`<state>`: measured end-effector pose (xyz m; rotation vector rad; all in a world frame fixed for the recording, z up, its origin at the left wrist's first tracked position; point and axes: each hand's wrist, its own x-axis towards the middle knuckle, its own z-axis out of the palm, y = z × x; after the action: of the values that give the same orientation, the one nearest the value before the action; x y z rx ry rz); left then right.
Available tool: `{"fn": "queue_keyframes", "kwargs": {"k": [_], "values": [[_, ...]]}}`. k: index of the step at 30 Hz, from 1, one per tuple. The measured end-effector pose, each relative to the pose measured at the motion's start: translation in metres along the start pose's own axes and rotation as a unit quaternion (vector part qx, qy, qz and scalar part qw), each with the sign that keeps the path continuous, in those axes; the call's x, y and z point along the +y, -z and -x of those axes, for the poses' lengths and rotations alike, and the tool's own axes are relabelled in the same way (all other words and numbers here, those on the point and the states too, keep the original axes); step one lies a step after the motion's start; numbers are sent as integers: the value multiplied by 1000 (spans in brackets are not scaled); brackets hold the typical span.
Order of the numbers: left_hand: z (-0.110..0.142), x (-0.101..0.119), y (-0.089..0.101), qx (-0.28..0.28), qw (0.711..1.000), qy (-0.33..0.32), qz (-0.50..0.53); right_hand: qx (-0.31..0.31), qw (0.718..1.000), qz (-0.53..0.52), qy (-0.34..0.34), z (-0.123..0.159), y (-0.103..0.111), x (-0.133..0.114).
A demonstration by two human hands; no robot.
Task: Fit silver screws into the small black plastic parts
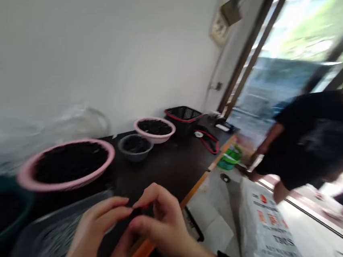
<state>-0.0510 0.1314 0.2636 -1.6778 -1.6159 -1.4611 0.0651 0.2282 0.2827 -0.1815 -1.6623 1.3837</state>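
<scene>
Over the near edge of the dark table (pixel 170 173), my left hand (pixel 97 222) and my right hand (pixel 166 215) come together, fingertips meeting. Each has its fingers and thumb curled into a pinch. Whatever lies between the fingertips is too small or hidden to make out. Below and beside my left hand is a clear plastic tray (pixel 62 223), blurred, its contents hard to tell. Left of it stands a dark green tub (pixel 26 207) holding something dark. Behind the tray sits a large pink basin (pixel 111 157) full of small black pieces.
Farther along stand a grey bowl (pixel 135 156), a smaller pink basin (pixel 158 138) and a black basket with a red rim (pixel 183 119). On the floor are a green container (pixel 230 156) and a white printed sack (pixel 276 239). A person in dark clothes (pixel 319 130) stands at right.
</scene>
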Motion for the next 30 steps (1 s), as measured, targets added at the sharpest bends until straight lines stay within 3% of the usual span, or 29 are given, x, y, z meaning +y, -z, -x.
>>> {"fn": "queue_keyframes", "kwargs": {"k": [2, 4, 9, 13, 16, 21, 24, 30], "values": [[18, 2, 24, -47, 995, 83, -40, -136, 966, -109, -190, 3, -6, 12], [38, 10, 42, -77, 986, 140, -52, -220, 921, -150, -284, 8, -14, 28], [91, 36, 66, -133, 956, 257, -53, -369, 823, -159, -401, 46, -31, 66], [129, 58, 75, -201, 915, 349, 0, -474, 729, -138, -474, 86, -27, 80], [165, 70, 70, -260, 870, 416, 44, -483, 691, -121, -523, 126, -16, 91], [229, 80, 41, -369, 780, 503, 51, -420, 624, -107, -650, 193, 6, 113], [247, 78, 28, -396, 769, 498, 62, -419, 605, -62, -674, 208, 12, 119], [249, 69, 22, -443, 779, 440, 61, -421, 598, -26, -681, 205, 11, 120]]}}
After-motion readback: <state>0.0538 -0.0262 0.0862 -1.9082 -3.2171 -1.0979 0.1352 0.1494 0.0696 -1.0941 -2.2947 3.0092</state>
